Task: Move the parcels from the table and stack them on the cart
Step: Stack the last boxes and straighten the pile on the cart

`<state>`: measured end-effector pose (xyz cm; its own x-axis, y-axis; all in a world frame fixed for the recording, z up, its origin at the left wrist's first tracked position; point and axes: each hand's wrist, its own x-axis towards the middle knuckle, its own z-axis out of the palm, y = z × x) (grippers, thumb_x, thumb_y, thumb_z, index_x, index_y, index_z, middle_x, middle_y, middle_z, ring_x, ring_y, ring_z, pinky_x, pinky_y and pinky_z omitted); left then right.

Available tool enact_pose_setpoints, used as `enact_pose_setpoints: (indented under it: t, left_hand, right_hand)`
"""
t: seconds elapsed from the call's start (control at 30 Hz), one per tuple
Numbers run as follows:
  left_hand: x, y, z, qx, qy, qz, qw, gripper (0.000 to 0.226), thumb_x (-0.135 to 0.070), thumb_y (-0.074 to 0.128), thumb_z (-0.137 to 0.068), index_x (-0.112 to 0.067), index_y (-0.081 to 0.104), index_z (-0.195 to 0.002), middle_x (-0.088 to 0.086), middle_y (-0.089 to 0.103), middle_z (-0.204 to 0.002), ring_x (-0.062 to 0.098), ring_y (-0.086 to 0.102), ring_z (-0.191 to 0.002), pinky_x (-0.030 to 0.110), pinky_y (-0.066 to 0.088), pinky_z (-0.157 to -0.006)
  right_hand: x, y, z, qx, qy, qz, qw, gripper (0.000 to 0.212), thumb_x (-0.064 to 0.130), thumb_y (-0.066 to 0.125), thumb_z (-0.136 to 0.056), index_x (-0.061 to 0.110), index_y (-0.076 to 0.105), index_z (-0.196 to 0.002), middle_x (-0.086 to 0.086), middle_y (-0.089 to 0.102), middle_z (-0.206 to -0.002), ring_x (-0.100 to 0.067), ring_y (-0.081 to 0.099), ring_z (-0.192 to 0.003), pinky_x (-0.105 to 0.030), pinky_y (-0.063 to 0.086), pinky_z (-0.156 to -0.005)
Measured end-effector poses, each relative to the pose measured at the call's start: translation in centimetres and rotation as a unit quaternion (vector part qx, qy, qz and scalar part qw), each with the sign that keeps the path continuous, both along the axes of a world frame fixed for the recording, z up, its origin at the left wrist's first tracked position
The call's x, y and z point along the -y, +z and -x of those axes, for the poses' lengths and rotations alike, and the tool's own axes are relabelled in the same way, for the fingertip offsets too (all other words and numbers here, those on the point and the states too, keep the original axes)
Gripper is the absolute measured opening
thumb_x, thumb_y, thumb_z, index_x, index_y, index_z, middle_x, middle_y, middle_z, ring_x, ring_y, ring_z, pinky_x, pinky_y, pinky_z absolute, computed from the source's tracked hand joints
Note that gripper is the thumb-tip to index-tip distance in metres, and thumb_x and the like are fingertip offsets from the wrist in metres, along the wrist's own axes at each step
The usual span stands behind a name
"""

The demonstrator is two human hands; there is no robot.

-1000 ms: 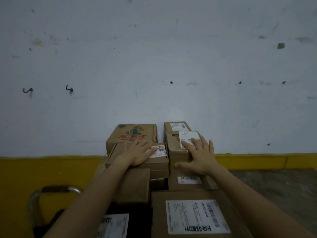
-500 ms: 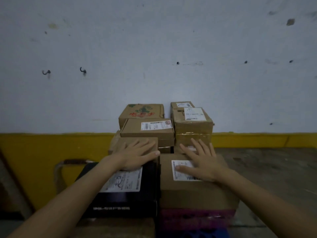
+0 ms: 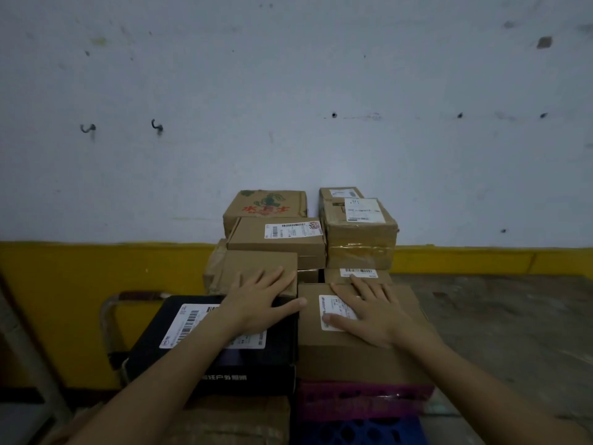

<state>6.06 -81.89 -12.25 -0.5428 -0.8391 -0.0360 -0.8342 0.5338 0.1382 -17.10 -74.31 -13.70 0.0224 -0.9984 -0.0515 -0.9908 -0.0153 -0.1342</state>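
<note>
Your left hand lies flat with the fingers straight and a little spread. Its palm is over the far edge of the black parcel, and its fingertips rest on the plain brown parcel just beyond. The thumb stretches out toward your other hand. Your right hand is also flat and spread, pressing on the top of the brown parcel. Its thumb lies on the white label of this parcel, and its fingertips reach the far edge.

The two parcels under your hands stand side by side and touch. Below your right hand the brown parcel sits on a magenta box. Beyond your left fingertips a flat labelled parcel is stacked higher, with a printed carton behind it. Beyond your right fingertips stands a taped parcel. A metal handle rises to the left of your left forearm, near the black parcel
</note>
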Motion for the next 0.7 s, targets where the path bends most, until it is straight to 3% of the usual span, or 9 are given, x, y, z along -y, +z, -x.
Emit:
enact_pose_setpoints:
  t: [0.23, 0.33, 0.43, 0.53, 0.7]
  left_hand:
    - [-1.6, 1.0, -0.3, -0.025, 0.003, 0.037, 0.999, 0.069, -0.071, 0.011, -0.086, -0.041, 0.005, -0.148, -0.013, -0.002, -0.158, 0.013, -0.007, -0.146, 0.054, -0.013, -0.111]
    - [-3.3, 1.4, -0.8, -0.029, -0.019, 0.021, 0.999, 0.076, -0.076, 0.005, -0.078, -0.044, 0.004, -0.146, -0.014, -0.003, -0.158, 0.013, -0.007, -0.146, 0.054, -0.013, -0.111]
    - [-5.3, 1.1, -1.8, 0.002, -0.074, -0.005, 0.997, 0.091, -0.088, 0.003, -0.063, -0.048, -0.005, -0.144, -0.016, -0.011, -0.157, 0.013, -0.014, -0.145, 0.053, -0.014, -0.111]
    - [-7.0, 0.3, -3.1, 0.057, -0.130, -0.008, 0.990, 0.105, -0.095, 0.024, -0.056, -0.050, -0.019, -0.140, -0.021, -0.026, -0.151, 0.010, -0.028, -0.138, 0.047, -0.020, -0.108]
    - [-8.3, -0.5, -4.4, 0.087, -0.158, 0.031, 0.983, 0.119, -0.084, 0.056, -0.056, -0.056, -0.039, -0.122, -0.019, -0.035, -0.146, 0.013, -0.033, -0.135, 0.052, -0.015, -0.109]
  right_hand:
    - [-1.3, 1.4, -0.7, 0.006, 0.002, 0.087, 0.996, 0.073, 0.076, 0.030, -0.081, 0.045, 0.017, -0.145, -0.001, -0.010, -0.158, -0.021, -0.008, -0.145, -0.046, -0.005, -0.115]
    - [-2.3, 2.0, -1.3, 0.014, 0.017, 0.115, 0.993, 0.073, 0.077, 0.031, -0.080, 0.046, 0.019, -0.145, 0.002, -0.007, -0.159, -0.018, -0.005, -0.145, -0.044, -0.004, -0.115]
    - [-3.7, 1.7, -2.0, 0.033, 0.061, 0.066, 0.995, 0.084, 0.080, 0.038, -0.074, 0.046, 0.011, -0.146, 0.005, -0.006, -0.159, -0.018, -0.004, -0.145, -0.043, -0.002, -0.115]
    - [-4.9, 1.1, -2.0, -0.018, 0.103, -0.001, 0.994, 0.103, 0.081, 0.050, -0.067, 0.044, -0.005, -0.146, 0.003, -0.012, -0.158, -0.020, -0.010, -0.144, -0.043, -0.006, -0.115]
    - [-5.3, 0.1, -2.2, -0.112, 0.126, 0.017, 0.986, 0.118, 0.078, 0.059, -0.062, 0.038, -0.014, -0.146, 0.000, -0.011, -0.158, -0.024, -0.008, -0.145, -0.046, -0.005, -0.115]
